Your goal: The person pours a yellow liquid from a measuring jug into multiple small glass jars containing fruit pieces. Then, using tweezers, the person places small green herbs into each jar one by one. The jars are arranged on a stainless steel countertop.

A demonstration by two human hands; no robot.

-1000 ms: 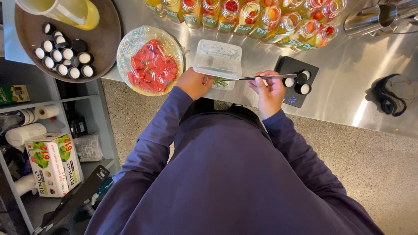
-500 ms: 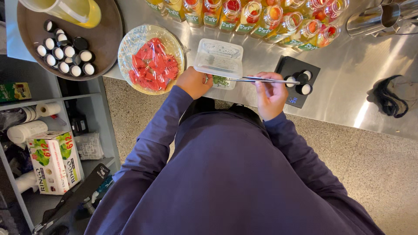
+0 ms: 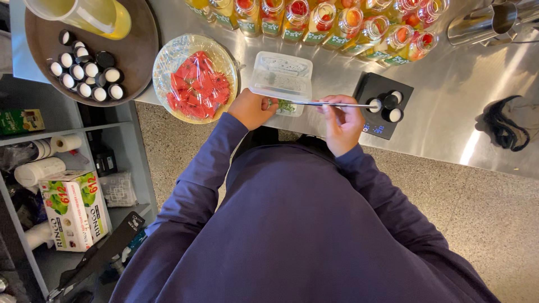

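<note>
Stretching across the top of the view, a steel counter (image 3: 460,84) carries everything within reach. At its left end sits a round brown tray (image 3: 135,56) holding a jug of yellow liquid (image 3: 84,14) and a cluster of small bottle caps (image 3: 84,70), some white side up, some black. Along the far edge runs a row of glass bottles (image 3: 320,19) filled with pale liquid and pieces of red fruit (none of them wears a cap). Nearer the person, a film-covered bowl (image 3: 193,78) holds red fruit chunks. Beside it on the right stands a clear plastic box (image 3: 281,81) with green herbs showing at its near edge (image 3: 286,105), its lid raised. Further right, a small black scale (image 3: 382,104) bears three caps (image 3: 387,104).

Long metal tweezers (image 3: 331,104) lie crosswise, their long axis running left to right from the herbs toward the scale. The right hand (image 3: 342,120) is closed round them near the middle, so it is the nearer hand to both ends. The left hand (image 3: 254,108) is curled shut at the box's near left corner, apparently steadying it, fingers close to the herbs.
</note>
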